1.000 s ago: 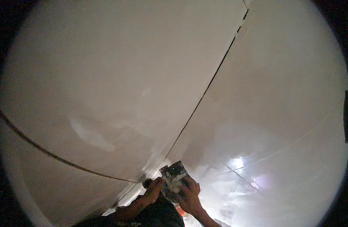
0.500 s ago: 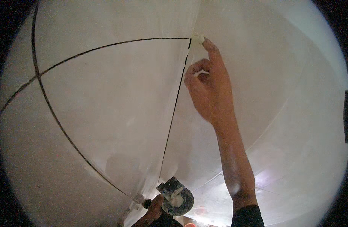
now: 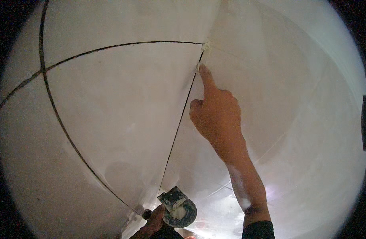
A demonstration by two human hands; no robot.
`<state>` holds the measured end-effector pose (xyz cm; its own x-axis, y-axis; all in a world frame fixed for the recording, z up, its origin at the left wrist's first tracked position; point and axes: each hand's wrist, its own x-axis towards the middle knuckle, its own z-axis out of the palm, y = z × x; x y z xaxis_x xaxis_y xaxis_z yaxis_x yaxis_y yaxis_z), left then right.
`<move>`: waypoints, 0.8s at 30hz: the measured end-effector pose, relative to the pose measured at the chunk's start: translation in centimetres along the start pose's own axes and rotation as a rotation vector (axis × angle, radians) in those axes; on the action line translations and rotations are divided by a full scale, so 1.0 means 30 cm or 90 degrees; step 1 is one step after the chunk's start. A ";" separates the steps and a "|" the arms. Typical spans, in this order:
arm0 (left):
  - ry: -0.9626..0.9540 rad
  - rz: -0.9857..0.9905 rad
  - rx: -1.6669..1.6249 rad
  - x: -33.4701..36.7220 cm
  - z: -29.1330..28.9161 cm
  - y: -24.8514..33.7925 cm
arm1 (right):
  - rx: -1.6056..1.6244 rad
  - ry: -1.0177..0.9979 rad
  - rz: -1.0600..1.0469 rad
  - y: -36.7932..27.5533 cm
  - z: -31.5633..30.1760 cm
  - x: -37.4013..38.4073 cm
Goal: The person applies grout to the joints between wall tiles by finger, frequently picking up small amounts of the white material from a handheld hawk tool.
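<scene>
Now the right hand [image 3: 218, 113], thumb and index apart, has left filler [image 3: 206, 46] upper-centre, seemingly plugging the seam [image 3: 179, 127] end, left hand [image 3: 155, 219] clamped on dark plate [image 3: 187, 215].

We see pale walls [image 3: 123, 95]; dark lines [image 3: 43, 71] cross at the left. We find bright light [image 3: 220, 213] low, right of centre.

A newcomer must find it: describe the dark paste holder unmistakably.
On the pale surface, follow the straight dark seam down toward the left hand. That hand holds the dark paste holder, square-topped and round-bottomed. Pale paste sets it apart from the small dark round spot nearby.
</scene>
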<state>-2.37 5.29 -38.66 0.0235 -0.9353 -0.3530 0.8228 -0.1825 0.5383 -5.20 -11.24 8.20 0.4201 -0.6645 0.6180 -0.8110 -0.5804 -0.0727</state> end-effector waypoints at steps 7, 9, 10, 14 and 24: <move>-0.003 -0.011 -0.013 0.009 0.016 0.001 | 0.143 0.098 -0.060 0.029 0.005 0.057; -0.003 -0.011 -0.019 0.006 0.017 0.002 | 0.104 0.072 -0.047 0.023 0.019 0.078; -0.004 -0.011 -0.021 0.005 0.019 0.004 | 0.090 0.080 -0.027 0.016 0.019 0.079; -0.005 0.003 -0.048 -0.010 0.030 0.024 | 0.074 0.075 0.014 -0.006 0.032 0.074; 0.006 -0.010 0.000 -0.023 0.008 0.060 | 0.129 -0.095 -0.013 -0.019 0.094 -0.011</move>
<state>-1.04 5.55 -37.28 0.0149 -0.9295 -0.3686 0.8234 -0.1977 0.5319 -3.72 -12.01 5.83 0.5028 -0.7056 0.4994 -0.7099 -0.6667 -0.2272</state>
